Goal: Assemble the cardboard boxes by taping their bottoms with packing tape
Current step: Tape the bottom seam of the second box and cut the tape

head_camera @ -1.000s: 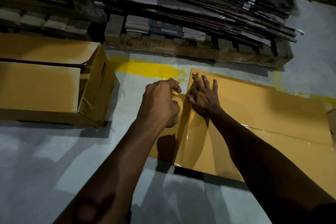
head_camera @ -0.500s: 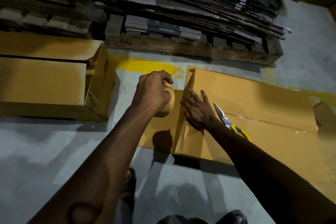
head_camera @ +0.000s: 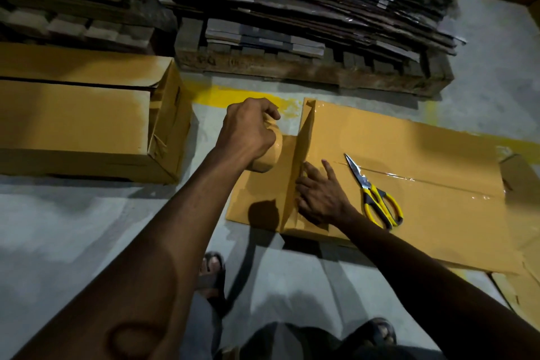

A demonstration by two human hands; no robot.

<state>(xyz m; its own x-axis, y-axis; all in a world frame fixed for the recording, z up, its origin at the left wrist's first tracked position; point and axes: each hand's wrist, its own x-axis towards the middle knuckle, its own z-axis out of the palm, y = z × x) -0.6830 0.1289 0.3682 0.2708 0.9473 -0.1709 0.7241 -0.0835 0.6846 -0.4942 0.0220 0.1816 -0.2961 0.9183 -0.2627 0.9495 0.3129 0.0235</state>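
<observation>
Looking down from the head view, the person's left hand (head_camera: 248, 128) has its grip curled tight round a tan roll of packing tape (head_camera: 267, 156), fingers wrapped over the top of it. The roll is held over a lower panel of cardboard at the left end of a long mustard-yellow cardboard box (head_camera: 409, 149). That box lies flat on the grey concrete floor (head_camera: 73, 228), near the far side where a yellow painted line (head_camera: 233, 95) runs. A glossy strip of clear tape (head_camera: 423, 180) runs lengthwise along the box's middle seam.

The right hand (head_camera: 320, 197) holds nothing. Its grip is open, fingers straight and spread, pressed flat on the box top right at the left edge. Just beside it, to the right, a pair of yellow-and-black-handled scissors (head_camera: 377, 199) lies on the box, blades pointing away from the person.

A second mustard cardboard box (head_camera: 87, 120) sits to the left, apart from the first. Beyond both, a wooden pallet (head_camera: 306, 70) carries stacked flattened cardboard. A sandalled foot (head_camera: 211, 269) shows between the arms.
</observation>
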